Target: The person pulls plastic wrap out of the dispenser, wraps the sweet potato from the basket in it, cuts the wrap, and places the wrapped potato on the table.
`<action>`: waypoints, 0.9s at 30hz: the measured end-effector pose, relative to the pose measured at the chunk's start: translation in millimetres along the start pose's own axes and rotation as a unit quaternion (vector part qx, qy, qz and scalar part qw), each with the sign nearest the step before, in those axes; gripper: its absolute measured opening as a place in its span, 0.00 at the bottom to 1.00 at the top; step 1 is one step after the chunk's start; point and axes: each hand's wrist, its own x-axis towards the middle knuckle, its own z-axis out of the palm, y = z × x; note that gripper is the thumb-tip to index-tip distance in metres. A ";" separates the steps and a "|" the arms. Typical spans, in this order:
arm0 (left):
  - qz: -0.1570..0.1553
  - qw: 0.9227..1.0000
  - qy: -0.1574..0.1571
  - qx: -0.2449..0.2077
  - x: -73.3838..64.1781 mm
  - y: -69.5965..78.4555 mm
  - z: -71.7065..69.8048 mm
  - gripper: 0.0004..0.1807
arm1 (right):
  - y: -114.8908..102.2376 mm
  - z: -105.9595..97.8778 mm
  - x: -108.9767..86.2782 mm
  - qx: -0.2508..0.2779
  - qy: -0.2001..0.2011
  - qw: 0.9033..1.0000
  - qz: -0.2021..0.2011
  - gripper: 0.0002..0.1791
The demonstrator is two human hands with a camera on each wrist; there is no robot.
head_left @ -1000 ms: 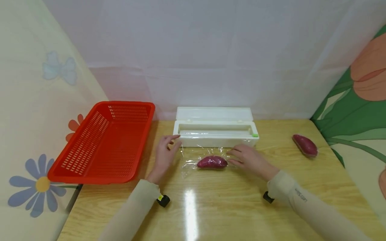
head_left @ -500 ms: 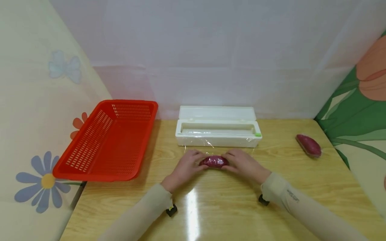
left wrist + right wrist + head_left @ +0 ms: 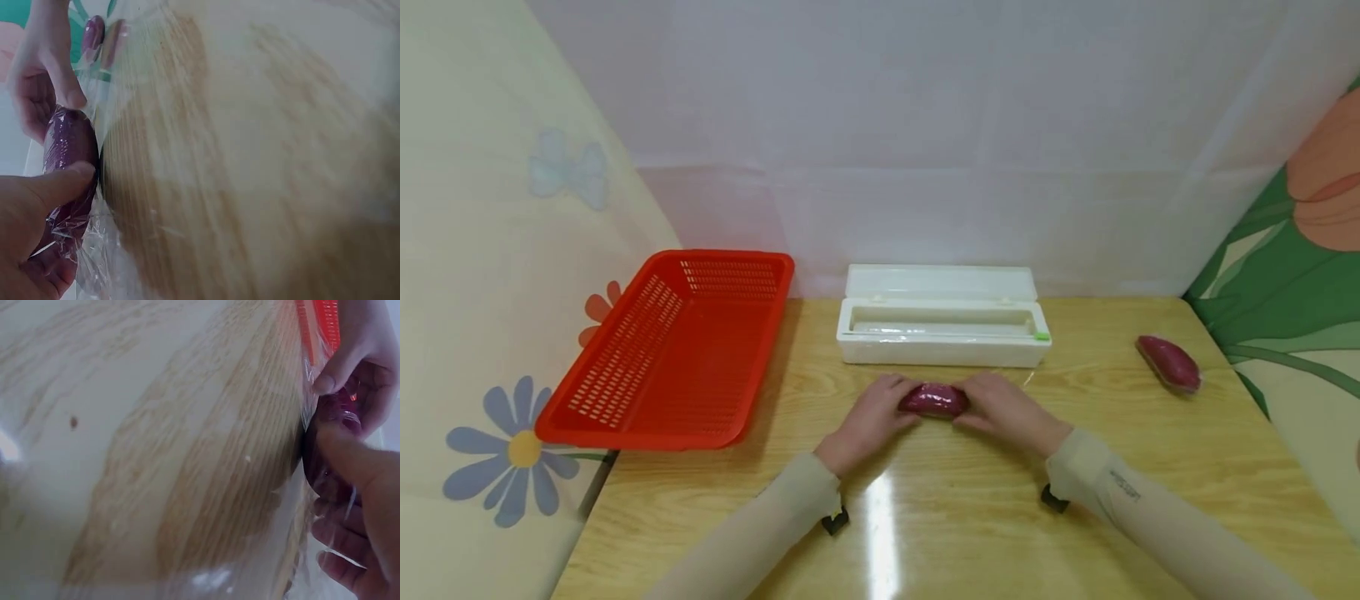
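A purple sweet potato [image 3: 934,400] wrapped in clear cling film lies at the middle of the table, held at both ends. My left hand [image 3: 868,417] grips its left end, the thumb pressing on the near side and the fingers curled round behind. At the right end, my right hand [image 3: 1007,412] holds it the same way. Crumpled film [image 3: 103,256] hangs loose beside the left hand in the left wrist view. Just behind the hands stands a white cling film box [image 3: 943,350] with its lid up.
A second wrapped sweet potato [image 3: 1170,364] lies at the right of the table. At the left, a large red plastic basket [image 3: 640,442] rests near the table's edge. A white cloth [image 3: 910,150] hangs behind the table.
My left hand has come from the box's left corner to the sweet potato's left end, and my right hand has closed on the other end. The film spread around it is now gathered in.
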 end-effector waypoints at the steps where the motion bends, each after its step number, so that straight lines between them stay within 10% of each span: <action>1: -0.001 1.000 0.003 0.000 0.7 0.3 0.4 0.30 | 0.1 0.9 0.7 -0.002 0.002 1.000 0.000 0.25; 12: 0.006 1.000 0.011 -0.018 -7.4 3.5 0.6 0.25 | -10.5 3.6 -1.2 -0.004 0.001 1.000 0.008 0.21; 27: 0.002 0.998 -0.060 -0.037 -43.5 21.9 -7.0 0.27 | -36.3 0.7 -32.8 0.079 -0.060 0.995 0.030 0.21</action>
